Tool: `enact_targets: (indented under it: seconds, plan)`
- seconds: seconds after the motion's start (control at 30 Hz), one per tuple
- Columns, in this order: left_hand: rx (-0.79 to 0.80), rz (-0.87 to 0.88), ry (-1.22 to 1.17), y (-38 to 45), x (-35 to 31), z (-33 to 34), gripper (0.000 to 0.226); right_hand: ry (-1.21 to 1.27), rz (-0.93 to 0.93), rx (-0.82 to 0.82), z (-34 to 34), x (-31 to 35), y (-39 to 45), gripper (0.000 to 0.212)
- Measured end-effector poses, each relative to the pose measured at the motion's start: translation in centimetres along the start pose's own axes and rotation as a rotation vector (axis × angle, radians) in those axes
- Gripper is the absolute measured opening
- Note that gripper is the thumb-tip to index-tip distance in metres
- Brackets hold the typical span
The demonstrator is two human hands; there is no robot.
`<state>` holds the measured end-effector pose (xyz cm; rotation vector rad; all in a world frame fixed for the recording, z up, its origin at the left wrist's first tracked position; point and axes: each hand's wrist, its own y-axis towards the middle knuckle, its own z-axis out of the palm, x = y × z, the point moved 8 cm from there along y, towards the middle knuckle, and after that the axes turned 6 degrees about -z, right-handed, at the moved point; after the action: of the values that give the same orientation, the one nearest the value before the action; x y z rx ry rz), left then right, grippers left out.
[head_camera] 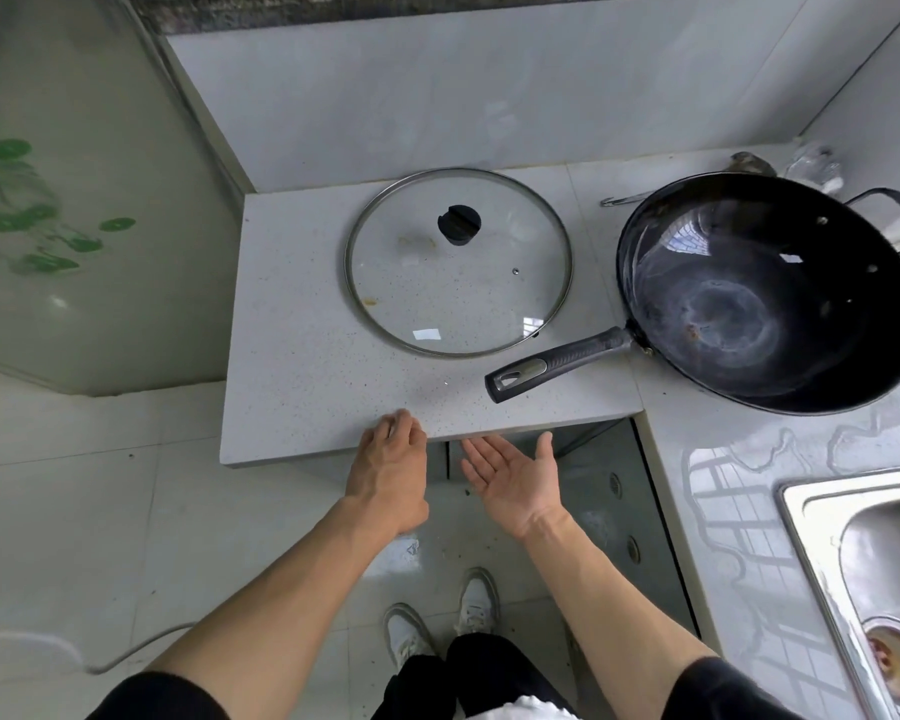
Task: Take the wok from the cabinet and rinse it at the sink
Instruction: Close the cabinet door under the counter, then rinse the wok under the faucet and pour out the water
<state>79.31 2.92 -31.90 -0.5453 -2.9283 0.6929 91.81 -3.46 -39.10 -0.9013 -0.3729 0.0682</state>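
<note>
Hands are hovering at the counter (307, 397) edge: left hand (390, 475) loosely curled, right hand (513, 480) spread palm-up, both empty; wok (770, 293) is sitting beyond the right one.

Left hand (388, 472) knuckles-up, right hand (510, 478) palm-up

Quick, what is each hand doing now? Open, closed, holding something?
Left hand: open, holding nothing, fingertips at the counter edge.
Right hand: open, palm up, empty, below the counter edge.
</note>
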Motion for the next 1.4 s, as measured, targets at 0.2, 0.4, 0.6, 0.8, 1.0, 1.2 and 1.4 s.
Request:
enact_targets:
  seconds: [0.2,0.4,0.6,0.8,1.0,1.2,1.4]
  plan:
    - [0.089,-0.008,-0.144,-0.4,0.6,-0.1,0.090,-0.210,-0.056,-0.031,-0.9,2.6,-2.4,0.071]
    - [0.157,-0.027,-0.268,-0.8,1.3,-1.9,0.071,-0.530,-0.213,0.029,-0.2,6.9,-5.5,0.059]
    - [0.053,-0.052,-0.335,-1.9,0.2,-4.7,0.057,-0.870,-0.522,0.068,2.4,11.7,-8.4,0.040]
    - [-0.047,0.004,-0.348,-1.4,0.0,-9.3,0.053,-1.155,-0.839,0.100,5.6,15.1,-11.2,0.029]
    - [-0.166,0.096,-0.408,0.7,-0.9,-14.4,0.043,-1.236,-0.961,-0.021,5.7,17.2,-12.9,0.020]
    - [-0.180,0.311,-0.433,3.1,-3.8,-17.7,0.042,-1.200,-1.043,-0.218,5.3,17.9,-15.3,0.018]
    - [-0.164,0.519,-0.419,4.3,-5.0,-19.4,0.037,-1.162,-1.080,-0.491,5.0,17.6,-19.0,0.030]
